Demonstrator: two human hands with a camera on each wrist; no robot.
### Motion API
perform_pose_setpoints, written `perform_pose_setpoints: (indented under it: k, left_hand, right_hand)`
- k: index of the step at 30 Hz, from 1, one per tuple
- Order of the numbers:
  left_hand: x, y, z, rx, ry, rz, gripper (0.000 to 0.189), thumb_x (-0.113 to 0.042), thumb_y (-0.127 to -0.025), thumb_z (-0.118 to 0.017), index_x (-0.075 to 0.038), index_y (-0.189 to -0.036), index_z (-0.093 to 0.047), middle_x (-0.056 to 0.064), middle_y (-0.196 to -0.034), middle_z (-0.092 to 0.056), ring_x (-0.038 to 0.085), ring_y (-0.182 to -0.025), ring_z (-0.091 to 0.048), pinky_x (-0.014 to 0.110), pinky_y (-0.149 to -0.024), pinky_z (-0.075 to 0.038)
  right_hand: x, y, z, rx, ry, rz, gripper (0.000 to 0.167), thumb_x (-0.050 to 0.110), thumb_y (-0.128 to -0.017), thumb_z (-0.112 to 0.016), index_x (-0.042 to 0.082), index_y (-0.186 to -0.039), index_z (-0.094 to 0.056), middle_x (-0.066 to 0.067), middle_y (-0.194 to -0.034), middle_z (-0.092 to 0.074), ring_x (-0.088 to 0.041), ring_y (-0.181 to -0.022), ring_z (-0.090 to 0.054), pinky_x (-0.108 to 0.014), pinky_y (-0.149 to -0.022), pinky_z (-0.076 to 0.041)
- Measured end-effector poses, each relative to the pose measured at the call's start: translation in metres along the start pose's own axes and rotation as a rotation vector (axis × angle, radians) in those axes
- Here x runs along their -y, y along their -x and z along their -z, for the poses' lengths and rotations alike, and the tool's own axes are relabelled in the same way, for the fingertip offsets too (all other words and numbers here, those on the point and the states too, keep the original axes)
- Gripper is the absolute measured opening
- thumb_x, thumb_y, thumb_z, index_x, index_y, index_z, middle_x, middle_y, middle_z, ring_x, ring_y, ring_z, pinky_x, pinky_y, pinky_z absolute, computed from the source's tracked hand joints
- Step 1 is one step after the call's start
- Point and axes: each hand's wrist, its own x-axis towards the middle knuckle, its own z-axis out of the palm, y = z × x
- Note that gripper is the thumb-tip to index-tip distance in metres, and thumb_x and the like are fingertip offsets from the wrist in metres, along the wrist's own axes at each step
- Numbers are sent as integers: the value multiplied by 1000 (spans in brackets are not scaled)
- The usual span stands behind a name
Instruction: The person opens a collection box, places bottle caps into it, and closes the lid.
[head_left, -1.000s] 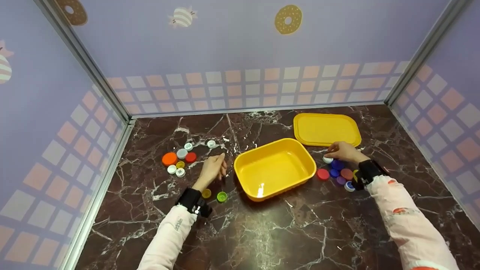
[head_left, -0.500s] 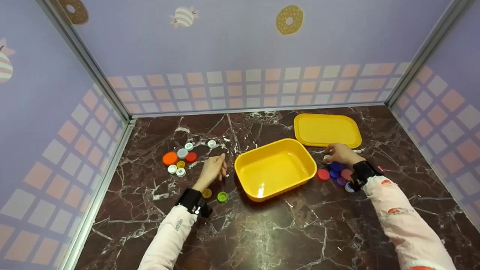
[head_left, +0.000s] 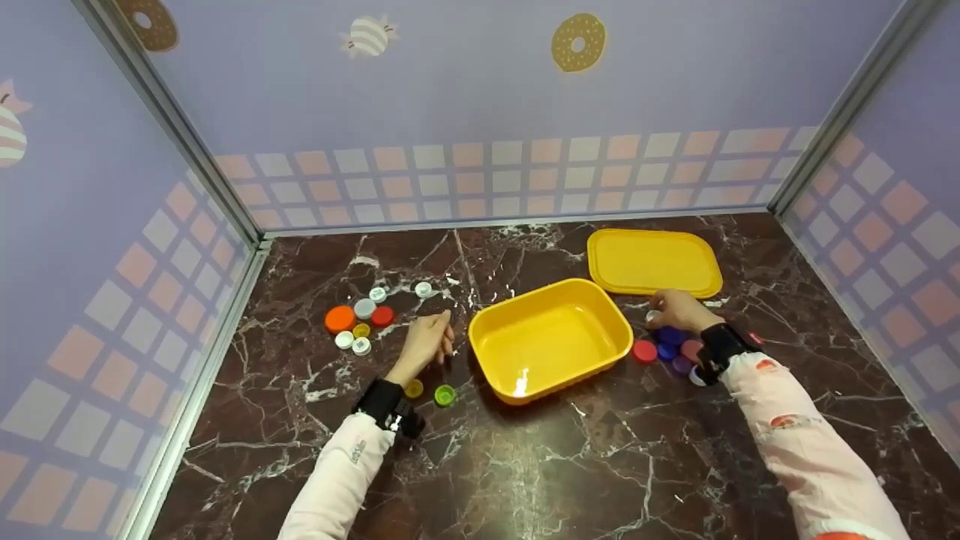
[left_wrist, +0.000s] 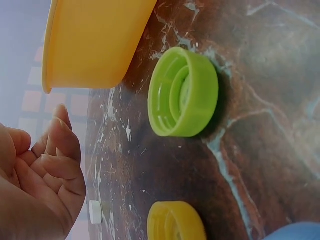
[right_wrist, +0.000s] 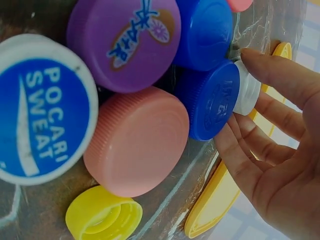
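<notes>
My right hand [head_left: 679, 309] is at the right-hand group of bottle caps, its thumb and fingers on either side of a white bottle cap [right_wrist: 246, 89]. Right beside that cap are a dark blue cap [right_wrist: 214, 102] and another blue cap [right_wrist: 204, 32]. A pink cap [right_wrist: 140, 145], a purple cap [right_wrist: 125, 42], a blue-and-white cap [right_wrist: 42, 110] and a yellow cap [right_wrist: 104, 215] lie close by. My left hand [head_left: 424, 343] holds nothing, its fingers loosely curled left of the yellow box [head_left: 551, 341]. Near its wrist lie a green cap [left_wrist: 185, 92] and a yellow cap [left_wrist: 176, 222].
Behind my right hand, a yellow lid [head_left: 654, 261] lies flat. On the left is another group of caps, among them an orange cap [head_left: 340, 319] and a red cap [head_left: 382, 316]. Patterned walls surround the dark marbled tabletop [head_left: 525, 465] at the back and sides.
My right hand has shifted slightly down and left around the white cap, its forearm coming further over the caps. My left hand stays where it was.
</notes>
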Motion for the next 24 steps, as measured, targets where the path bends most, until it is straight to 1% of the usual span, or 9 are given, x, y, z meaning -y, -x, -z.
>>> perform_pose_setpoints:
  k: [3,8,11,12,15,17,21,23,24]
  left_hand:
    - [0,0,0,-1,-17,-6,47,-30,-97,-40,7,-72,-58,11,-50,-55,16,-31,-45,27,-32,-37]
    - [1,1,2,-6,-38,-12,46,-28,-97,-40,5,-72,-58,12,-51,-56,17,-32,-45,27,-32,-37]
    - [2,1,2,-12,-58,7,46,-30,-97,-40,4,-71,-59,12,-52,-56,17,-33,-45,29,-34,-40]
    - [2,1,2,-14,-71,15,46,-30,-97,-40,3,-71,-59,12,-52,-56,17,-33,-46,31,-34,-41]
    - [2,1,3,-21,-102,36,45,-31,-97,-39,2,-73,-59,12,-53,-57,18,-35,-47,34,-37,-43]
    - [0,0,3,-27,-132,46,44,-32,-97,-40,2,-76,-59,12,-55,-58,21,-37,-50,33,-37,-43]
    - [-5,-4,6,-44,-196,33,43,-32,-96,-40,5,-82,-59,16,-62,-60,32,-45,-55,24,-35,-38]
    - [-5,-4,7,-52,-217,26,42,-31,-96,-41,6,-84,-59,17,-64,-60,36,-51,-57,22,-34,-35]
    - [-5,-4,7,-52,-217,24,42,-30,-96,-42,6,-84,-58,18,-65,-60,38,-52,-57,22,-34,-36]
  right_hand:
    - [3,-2,1,-12,19,18,29,11,-72,-73,-8,-89,-60,-16,-80,-61,-27,-68,-54,-39,-63,-46]
    - [13,-6,9,-45,15,41,24,8,-73,-71,-7,-89,-61,-12,-76,-59,-26,-66,-51,-37,-60,-44]
    - [25,-9,14,-68,1,60,21,7,-75,-70,-6,-89,-61,-11,-73,-57,-25,-64,-49,-36,-57,-42]
    - [30,-9,16,-79,3,80,20,6,-75,-69,-6,-89,-61,-12,-73,-57,-25,-64,-49,-35,-56,-41]
    - [46,-13,19,-108,2,116,20,7,-75,-70,-5,-89,-61,-12,-75,-57,-26,-66,-50,-36,-59,-41]
    - [56,-16,20,-131,3,152,22,6,-73,-71,-5,-89,-61,-13,-76,-57,-26,-68,-51,-37,-60,-42]
    - [77,-21,21,-159,1,213,25,6,-72,-73,-5,-91,-61,-15,-80,-58,-29,-72,-53,-39,-63,-44]
    - [87,-22,20,-155,-5,239,26,7,-74,-73,-6,-93,-61,-16,-82,-58,-32,-75,-53,-39,-63,-45]
    - [92,-23,19,-148,-9,243,27,7,-74,-72,-6,-95,-61,-16,-83,-58,-33,-76,-54,-40,-64,-45]
